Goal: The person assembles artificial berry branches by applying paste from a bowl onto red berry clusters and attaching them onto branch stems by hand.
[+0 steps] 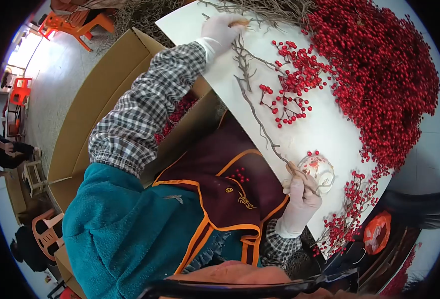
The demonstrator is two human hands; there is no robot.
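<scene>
In white gloves with bare fingertips, both my hands are over a white board. My right hand (302,199) is closed around the lower end of a bare brown branch (256,115), beside a small round white object with red blotches (318,174). The branch runs up across the board to my left hand (222,32). That hand's fingers are pressed together by the branch's forked upper end, and what is between them is hidden. Sprigs of red berries (299,74) lie just right of the branch.
A large heap of red berry sprigs (379,74) covers the board's (279,137) right side. Bare twigs (274,10) lie along its far edge. An open cardboard box (100,92) with red berries inside stands at left. An orange bag (377,232) sits at lower right.
</scene>
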